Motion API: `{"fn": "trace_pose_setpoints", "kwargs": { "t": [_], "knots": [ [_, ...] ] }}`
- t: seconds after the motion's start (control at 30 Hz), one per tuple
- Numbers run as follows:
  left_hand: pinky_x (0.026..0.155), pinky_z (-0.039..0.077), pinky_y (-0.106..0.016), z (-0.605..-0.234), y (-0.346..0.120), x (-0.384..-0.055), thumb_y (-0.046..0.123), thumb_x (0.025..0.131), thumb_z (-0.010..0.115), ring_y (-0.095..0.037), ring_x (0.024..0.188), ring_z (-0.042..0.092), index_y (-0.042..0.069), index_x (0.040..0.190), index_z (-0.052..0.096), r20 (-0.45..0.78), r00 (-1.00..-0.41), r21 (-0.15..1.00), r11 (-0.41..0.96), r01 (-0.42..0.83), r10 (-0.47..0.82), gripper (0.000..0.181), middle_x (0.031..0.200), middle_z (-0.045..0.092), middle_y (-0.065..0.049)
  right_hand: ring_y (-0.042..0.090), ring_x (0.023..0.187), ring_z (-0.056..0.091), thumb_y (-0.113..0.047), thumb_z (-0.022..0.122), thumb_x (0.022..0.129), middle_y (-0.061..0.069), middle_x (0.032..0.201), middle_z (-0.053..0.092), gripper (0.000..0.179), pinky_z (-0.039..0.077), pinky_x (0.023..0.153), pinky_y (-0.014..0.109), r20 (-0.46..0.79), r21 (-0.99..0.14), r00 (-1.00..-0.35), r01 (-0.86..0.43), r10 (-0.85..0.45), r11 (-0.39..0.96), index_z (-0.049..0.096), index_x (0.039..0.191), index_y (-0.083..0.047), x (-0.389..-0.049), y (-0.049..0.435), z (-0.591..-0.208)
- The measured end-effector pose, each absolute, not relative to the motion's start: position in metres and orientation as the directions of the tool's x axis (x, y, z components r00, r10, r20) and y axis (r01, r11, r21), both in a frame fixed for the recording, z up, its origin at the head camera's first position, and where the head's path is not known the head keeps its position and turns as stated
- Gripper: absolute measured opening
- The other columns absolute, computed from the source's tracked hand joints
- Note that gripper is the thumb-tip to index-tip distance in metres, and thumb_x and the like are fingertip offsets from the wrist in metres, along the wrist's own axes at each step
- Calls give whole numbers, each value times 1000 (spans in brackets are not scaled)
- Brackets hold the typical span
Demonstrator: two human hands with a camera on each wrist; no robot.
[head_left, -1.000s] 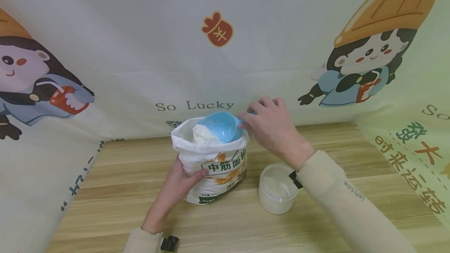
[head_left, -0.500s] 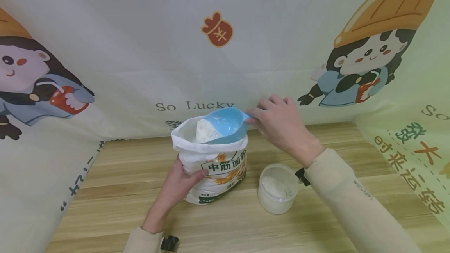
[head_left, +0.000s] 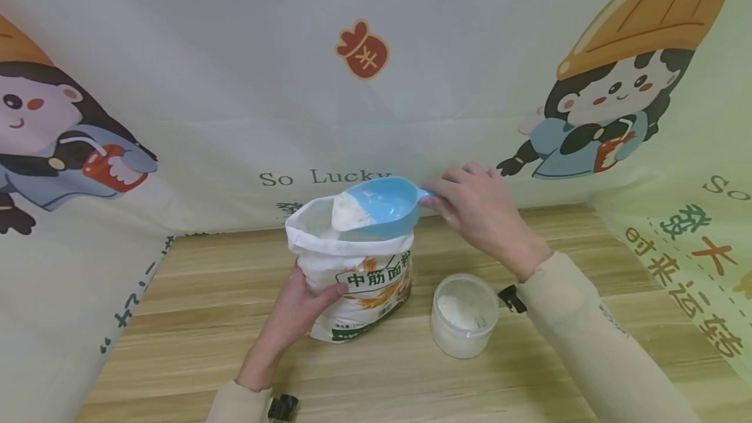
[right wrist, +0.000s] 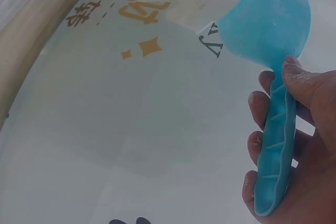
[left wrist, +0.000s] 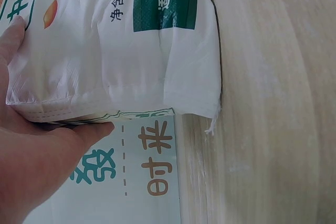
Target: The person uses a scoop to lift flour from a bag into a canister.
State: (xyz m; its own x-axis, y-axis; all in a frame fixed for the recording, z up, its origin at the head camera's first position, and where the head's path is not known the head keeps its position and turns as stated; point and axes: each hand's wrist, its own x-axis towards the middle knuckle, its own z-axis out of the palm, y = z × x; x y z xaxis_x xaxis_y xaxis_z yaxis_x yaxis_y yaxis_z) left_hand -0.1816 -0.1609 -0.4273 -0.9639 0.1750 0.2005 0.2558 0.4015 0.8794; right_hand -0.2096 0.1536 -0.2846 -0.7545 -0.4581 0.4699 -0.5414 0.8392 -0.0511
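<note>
An upright white flour bag with a folded-down rim stands on the table. My left hand grips its left side, thumb across the printed front; the left wrist view shows the bag's lower part between thumb and fingers. Over the bag's mouth is a blue scoop with white flour heaped toward its front. My right hand holds the scoop by its handle. In the right wrist view the fingers wrap the ribbed handle, with the thumb near the scoop's bowl.
A clear round tub with some flour in it stands on the wooden table, right of the bag and below the right forearm. A printed cloth hangs behind the table and along both sides.
My right hand has drawn the scoop up and to the right, lifting more of it out of the bag's mouth and levelling it. The left hand and bag stay put.
</note>
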Motion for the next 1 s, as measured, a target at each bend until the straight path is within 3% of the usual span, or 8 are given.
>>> {"fn": "trace_pose_setpoints", "kwargs": {
  "t": [0.6, 1.0],
  "knots": [
    [108, 46, -58, -428, -161, -182, 16, 91, 81, -37, 129, 56, 4, 148, 37, 203, -963, 880, 398, 258, 174, 72, 139, 57, -19, 34, 106, 58, -34, 65, 103, 9, 114, 72, 36, 48, 83, 51, 485, -135, -771, -533, -413, 836, 72, 130, -11, -205, 169, -288],
    [108, 45, -57, -428, -160, -182, 13, 91, 81, -37, 129, 56, 2, 147, 38, 208, -964, 879, 400, 259, 167, 72, 139, 57, -21, 34, 92, 59, -26, 70, 100, 12, 109, 74, 30, 48, 76, 46, 567, -137, -715, -571, -409, 809, 75, 122, -6, -200, 188, -288]
  ]
}}
